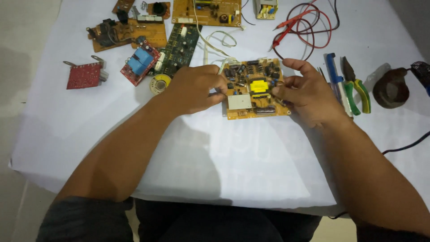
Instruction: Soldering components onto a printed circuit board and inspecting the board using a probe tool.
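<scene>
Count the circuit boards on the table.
7: orange board between both hands; red far left; red-blue; dark green; brown; small one and orange one at top. Others may be hidden.

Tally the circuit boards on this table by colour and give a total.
Orange-brown boards: 4, including the one gripped between the left hand and right hand, plus the top one, the left one and a small one
Red boards: 2
Dark green boards: 1
Total: 7
</scene>
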